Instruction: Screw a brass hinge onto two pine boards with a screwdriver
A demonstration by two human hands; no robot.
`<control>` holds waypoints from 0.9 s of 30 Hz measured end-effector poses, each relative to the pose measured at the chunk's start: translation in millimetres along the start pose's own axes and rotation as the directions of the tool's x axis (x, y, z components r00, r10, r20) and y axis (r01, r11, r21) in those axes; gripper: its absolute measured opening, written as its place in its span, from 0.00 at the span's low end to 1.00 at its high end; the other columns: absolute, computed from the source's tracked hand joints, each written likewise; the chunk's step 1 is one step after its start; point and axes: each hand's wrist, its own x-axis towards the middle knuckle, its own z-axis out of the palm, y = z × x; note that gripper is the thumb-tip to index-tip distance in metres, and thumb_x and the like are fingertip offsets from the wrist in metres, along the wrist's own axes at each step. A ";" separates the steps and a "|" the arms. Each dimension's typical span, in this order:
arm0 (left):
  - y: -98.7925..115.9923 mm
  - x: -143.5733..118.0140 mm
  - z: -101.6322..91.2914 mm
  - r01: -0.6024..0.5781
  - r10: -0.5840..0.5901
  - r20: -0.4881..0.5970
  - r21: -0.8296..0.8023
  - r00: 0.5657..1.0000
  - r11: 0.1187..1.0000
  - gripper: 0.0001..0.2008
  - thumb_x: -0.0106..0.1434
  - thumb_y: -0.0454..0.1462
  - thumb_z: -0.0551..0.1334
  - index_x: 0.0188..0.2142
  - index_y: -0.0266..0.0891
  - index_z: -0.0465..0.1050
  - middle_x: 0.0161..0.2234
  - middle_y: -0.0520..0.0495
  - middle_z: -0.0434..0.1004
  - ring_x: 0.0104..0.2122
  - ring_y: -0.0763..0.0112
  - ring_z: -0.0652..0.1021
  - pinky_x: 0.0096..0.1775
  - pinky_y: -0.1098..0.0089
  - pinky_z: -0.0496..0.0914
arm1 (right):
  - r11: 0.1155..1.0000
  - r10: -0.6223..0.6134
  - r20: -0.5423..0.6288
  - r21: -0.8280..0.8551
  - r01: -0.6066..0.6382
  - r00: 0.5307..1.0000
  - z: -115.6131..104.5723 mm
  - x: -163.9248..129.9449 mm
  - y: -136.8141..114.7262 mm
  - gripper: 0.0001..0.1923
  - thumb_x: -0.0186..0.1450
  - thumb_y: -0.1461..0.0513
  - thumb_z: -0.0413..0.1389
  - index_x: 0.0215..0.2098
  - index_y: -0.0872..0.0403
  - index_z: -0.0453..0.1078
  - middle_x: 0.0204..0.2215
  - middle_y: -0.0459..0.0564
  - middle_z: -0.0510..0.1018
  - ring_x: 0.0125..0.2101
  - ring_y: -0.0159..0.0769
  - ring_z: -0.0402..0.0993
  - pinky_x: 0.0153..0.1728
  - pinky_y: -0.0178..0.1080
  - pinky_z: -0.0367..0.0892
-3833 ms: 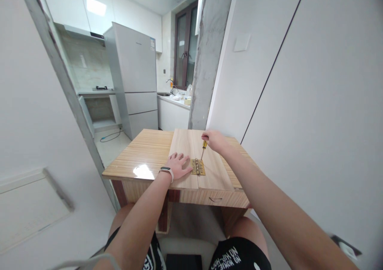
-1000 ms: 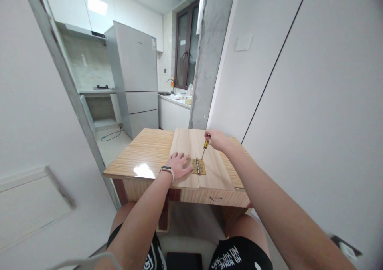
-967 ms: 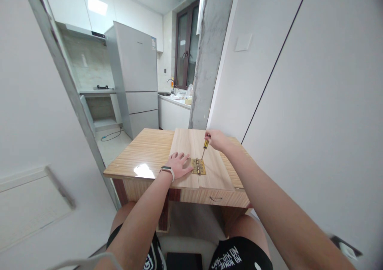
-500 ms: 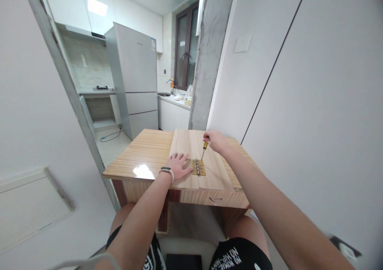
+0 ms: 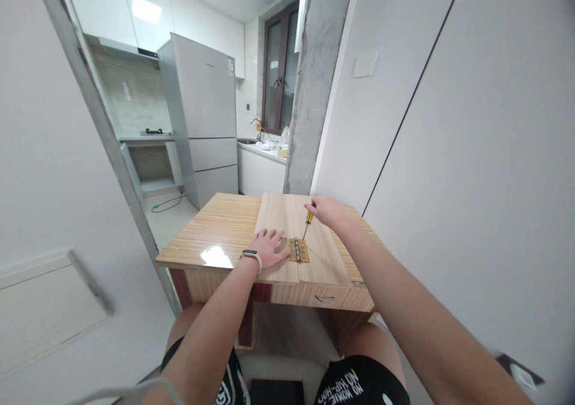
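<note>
A brass hinge (image 5: 297, 250) lies flat across the seam between two pale wooden boards (image 5: 324, 260). My right hand (image 5: 329, 212) is closed on the handle of a yellow and black screwdriver (image 5: 308, 220). Its shaft slants down and the tip meets the hinge's upper right corner; the screw head there is too small to make out. Flat on the left board, fingers spread, rests my left hand (image 5: 270, 248), its thumb at the hinge's left edge. A watch with a light band is on that wrist.
The boards lie on a striped wooden desk (image 5: 193, 237) with a drawer handle (image 5: 324, 299) at its front. White walls stand close on both sides. Behind the desk are a grey refrigerator (image 5: 209, 93) and a counter with a sink (image 5: 247, 142). A cable (image 5: 167, 205) lies on the floor.
My right hand has turned slightly around the screwdriver handle, while the tip stays at the same hinge corner. My left hand and the boards keep their places.
</note>
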 end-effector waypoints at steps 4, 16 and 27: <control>-0.5 0.4 1.0 0.001 -0.001 -0.010 -0.002 1.000 1.000 0.41 0.63 0.67 0.50 0.69 0.54 0.56 0.67 0.46 0.61 0.65 0.45 0.59 0.64 0.47 0.53 | 1.000 -0.002 -0.031 0.016 0.003 1.000 4.2 -2.3 -1.1 0.17 0.74 0.55 0.51 0.40 0.54 0.79 0.39 0.58 0.82 0.41 0.41 0.77 0.43 0.36 0.64; -2.5 -0.2 2.0 -0.008 0.008 -0.014 -0.007 1.000 1.000 0.40 0.63 0.67 0.49 0.69 0.55 0.56 0.67 0.46 0.61 0.65 0.45 0.59 0.64 0.47 0.53 | 0.968 -0.108 -0.009 0.226 0.107 0.994 8.7 0.1 9.3 0.12 0.70 0.69 0.53 0.46 0.54 0.76 0.43 0.52 0.83 0.41 0.34 0.77 0.42 0.32 0.64; 0.5 -0.3 -1.2 0.000 -0.001 -0.009 -0.006 1.000 1.000 0.40 0.63 0.66 0.50 0.68 0.55 0.57 0.66 0.46 0.62 0.65 0.45 0.59 0.64 0.47 0.53 | 1.000 0.007 -0.025 0.011 -0.006 1.000 3.2 -3.1 3.2 0.21 0.74 0.49 0.50 0.40 0.54 0.79 0.39 0.58 0.83 0.40 0.41 0.78 0.41 0.36 0.65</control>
